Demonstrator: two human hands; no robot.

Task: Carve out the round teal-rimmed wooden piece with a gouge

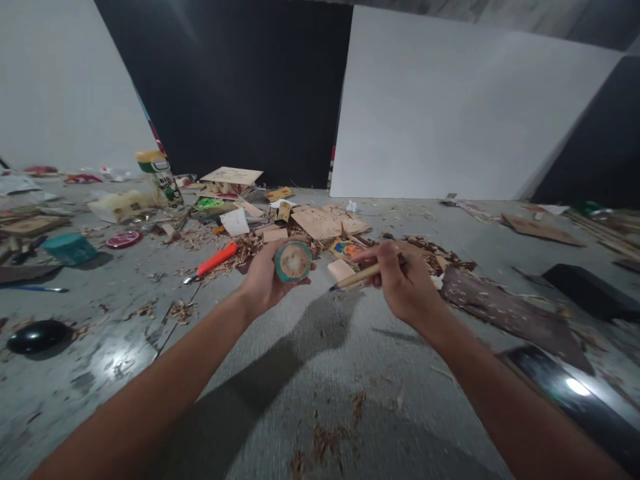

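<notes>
My left hand (265, 275) is wrapped round a round piece (293, 261) with a teal rim and a pale, brown-stained face, which is turned toward me. To its right, my right hand (404, 277) grips a slim wooden tool (361, 275) like a pencil or brush. Its dark tip points left toward the round piece, and the two do not touch. Just behind the tool lies a small pale block (341, 271). An orange utility knife (216, 260) rests on the floor left of my left hand.
Wood shavings and scraps (325, 221) spread behind my hands. On the left are a teal container (70, 248), a red lid (123, 239), a black rounded object (39, 337) and a yellow-capped jar (160, 177). At right lie a brown strip (510, 313), a black block (593, 290) and a phone-like slab (575, 393).
</notes>
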